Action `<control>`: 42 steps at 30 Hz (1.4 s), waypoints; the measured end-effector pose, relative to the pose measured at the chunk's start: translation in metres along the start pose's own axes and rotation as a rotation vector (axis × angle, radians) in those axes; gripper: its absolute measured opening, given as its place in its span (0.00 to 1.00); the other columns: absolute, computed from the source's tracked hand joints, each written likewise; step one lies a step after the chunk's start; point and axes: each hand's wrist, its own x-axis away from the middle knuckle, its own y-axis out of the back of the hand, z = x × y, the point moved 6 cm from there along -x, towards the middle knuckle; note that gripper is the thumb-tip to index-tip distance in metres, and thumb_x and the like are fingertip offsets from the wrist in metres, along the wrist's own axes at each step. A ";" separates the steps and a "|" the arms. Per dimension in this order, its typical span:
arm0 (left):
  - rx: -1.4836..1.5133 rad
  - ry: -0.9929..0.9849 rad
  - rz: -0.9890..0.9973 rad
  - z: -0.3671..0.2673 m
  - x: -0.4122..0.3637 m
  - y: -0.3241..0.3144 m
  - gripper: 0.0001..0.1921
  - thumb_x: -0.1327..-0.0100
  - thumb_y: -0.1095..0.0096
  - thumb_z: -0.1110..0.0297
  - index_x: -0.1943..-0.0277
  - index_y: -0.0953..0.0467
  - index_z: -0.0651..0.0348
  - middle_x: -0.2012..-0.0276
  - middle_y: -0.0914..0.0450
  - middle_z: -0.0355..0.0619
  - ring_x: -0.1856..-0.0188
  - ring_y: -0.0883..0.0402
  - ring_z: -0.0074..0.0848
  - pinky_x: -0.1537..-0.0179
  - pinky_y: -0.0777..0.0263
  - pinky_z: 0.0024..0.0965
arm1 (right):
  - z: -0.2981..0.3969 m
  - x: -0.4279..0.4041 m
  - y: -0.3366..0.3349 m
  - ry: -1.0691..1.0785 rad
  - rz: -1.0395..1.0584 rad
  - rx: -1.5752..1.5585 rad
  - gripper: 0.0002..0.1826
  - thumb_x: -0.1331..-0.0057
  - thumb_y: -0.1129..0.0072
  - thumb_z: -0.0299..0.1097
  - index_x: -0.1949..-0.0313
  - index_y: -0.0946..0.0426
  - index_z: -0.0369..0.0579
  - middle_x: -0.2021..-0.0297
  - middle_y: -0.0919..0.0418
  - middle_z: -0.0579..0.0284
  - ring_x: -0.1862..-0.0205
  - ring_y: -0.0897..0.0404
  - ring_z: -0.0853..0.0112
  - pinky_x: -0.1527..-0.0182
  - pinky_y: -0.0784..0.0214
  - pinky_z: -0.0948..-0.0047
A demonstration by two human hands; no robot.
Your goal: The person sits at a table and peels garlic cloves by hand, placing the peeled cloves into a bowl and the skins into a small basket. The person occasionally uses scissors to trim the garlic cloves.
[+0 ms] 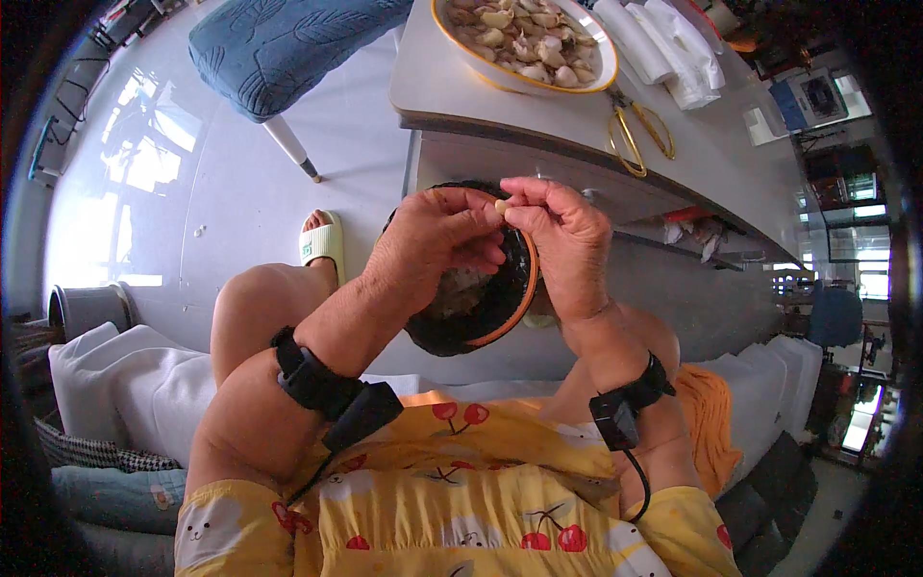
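Observation:
A small pale garlic clove [501, 208] is pinched between the fingertips of my left hand [433, 234] and my right hand [566, 241]. My left thumb and forefinger grip it from one side, my right thumb and fingers from the other. Below the hands stands a waste bin [532, 288] with an orange rim and a black plastic liner [451, 333]. Pale scraps inside it are partly covered by my left hand. On the white table ahead, a yellow-rimmed white bowl [497, 78] holds many garlic cloves [533, 43], apparently sitting in water.
Gold-handled scissors [638, 137] lie on the table [728, 144] beside rolls of white plastic [667, 50]. A stool with a blue quilted cover [288, 50] stands on the shiny floor at the left. Crumpled tissues [696, 231] rest on the shelf under the tabletop.

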 end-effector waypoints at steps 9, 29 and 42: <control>-0.008 -0.012 -0.039 -0.001 0.001 0.001 0.13 0.38 0.38 0.64 0.60 0.25 0.67 0.70 0.21 0.43 0.73 0.21 0.23 0.69 0.24 0.23 | -0.001 -0.003 -0.002 0.003 0.079 -0.023 0.06 0.45 0.39 0.22 0.66 0.20 0.40 0.70 0.20 0.58 0.68 0.21 0.72 0.62 0.29 0.76; -0.069 -0.015 -0.022 -0.011 0.003 -0.001 0.12 0.36 0.41 0.68 0.59 0.26 0.72 0.69 0.19 0.48 0.72 0.18 0.27 0.69 0.21 0.26 | -0.004 0.001 -0.003 -0.035 0.121 -0.004 0.07 0.47 0.38 0.21 0.67 0.19 0.41 0.72 0.19 0.56 0.69 0.20 0.72 0.64 0.28 0.75; 0.012 -0.039 -0.006 -0.009 0.001 -0.001 0.12 0.36 0.43 0.69 0.59 0.27 0.73 0.68 0.19 0.50 0.73 0.18 0.28 0.68 0.21 0.28 | -0.014 0.005 -0.003 -0.280 0.097 -0.291 0.05 0.43 0.39 0.23 0.66 0.19 0.38 0.72 0.18 0.60 0.69 0.23 0.81 0.63 0.29 0.79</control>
